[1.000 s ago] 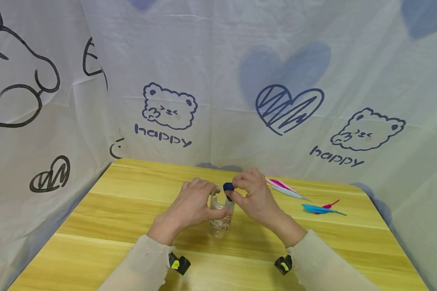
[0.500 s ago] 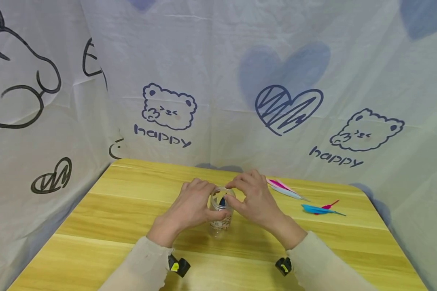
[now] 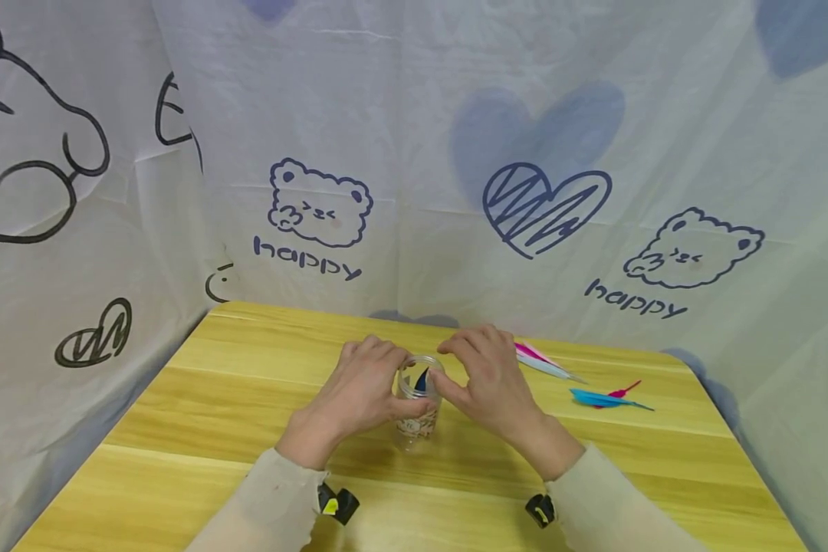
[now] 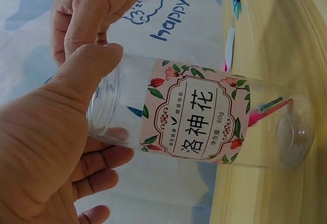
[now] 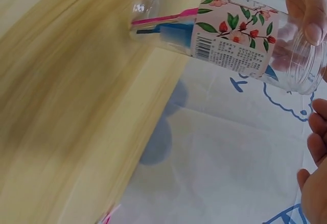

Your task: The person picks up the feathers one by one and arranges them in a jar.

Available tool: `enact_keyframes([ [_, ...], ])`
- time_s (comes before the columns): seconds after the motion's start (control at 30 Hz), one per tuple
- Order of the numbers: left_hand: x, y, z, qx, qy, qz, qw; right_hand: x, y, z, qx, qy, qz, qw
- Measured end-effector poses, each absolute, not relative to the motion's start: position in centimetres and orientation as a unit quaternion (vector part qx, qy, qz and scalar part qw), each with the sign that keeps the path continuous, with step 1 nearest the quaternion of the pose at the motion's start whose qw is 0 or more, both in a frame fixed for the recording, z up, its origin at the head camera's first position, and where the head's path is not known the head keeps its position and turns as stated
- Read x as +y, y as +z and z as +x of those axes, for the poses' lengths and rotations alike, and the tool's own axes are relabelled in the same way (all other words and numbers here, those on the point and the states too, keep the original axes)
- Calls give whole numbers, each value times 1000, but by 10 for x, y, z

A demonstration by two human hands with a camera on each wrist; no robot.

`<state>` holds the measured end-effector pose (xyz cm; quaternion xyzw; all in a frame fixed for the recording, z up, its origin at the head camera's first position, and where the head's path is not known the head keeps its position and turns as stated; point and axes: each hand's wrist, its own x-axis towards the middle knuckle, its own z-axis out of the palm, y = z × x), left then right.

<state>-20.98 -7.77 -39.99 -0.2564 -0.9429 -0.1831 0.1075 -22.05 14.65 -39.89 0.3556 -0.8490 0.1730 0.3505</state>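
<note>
farthest left, the left hand [image 3: 359,391] has thumb and fingers curled round the neck of a clear jar [image 3: 417,425]. the jar stands upright or close to it, mouth uncovered, towards the middle of the table [image 3: 200,429]; whether its base sits flat i can't tell. inside are a dark blue feather [image 3: 422,381], tip up near the rim, and something slim and pink, likely a pink feather [image 5: 166,18], showing below the label [image 4: 196,114] in both wrist views (the label hides the middle, so i won't swear to a count). that much looks done. right of the mouth, the right hand [image 3: 493,383] pinches nothing: thumb and forefinger are spread apart, the thumb tip at the rim, contact unclear. farther right lie a bright pink feather [image 3: 533,353] and a white feather [image 3: 548,366] side by side, partly behind that hand, then a light blue feather [image 3: 596,398] over a magenta feather [image 3: 621,392]. i'd judge the filling partway along, those loose ones being what's left, if all are meant for the jar.
</note>
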Motion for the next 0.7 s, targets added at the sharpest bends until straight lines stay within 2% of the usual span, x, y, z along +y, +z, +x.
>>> enact_keyframes([
  [0.17,-78,-399,-210,-943,-175,-257,115,154,-401,-218,-839,157,351,386],
  [0.4,-78,-401,-210,-943,-185,-257,108,181,-415,-218,-843,141,327,403],
  [0.53,-78,-401,-210,-943,-188,-256,104,199,-425,-218,-853,126,314,397],
  [0.7,-78,-400,-209,-942,-192,-256,103,221,-434,-215,-878,109,293,362],
])
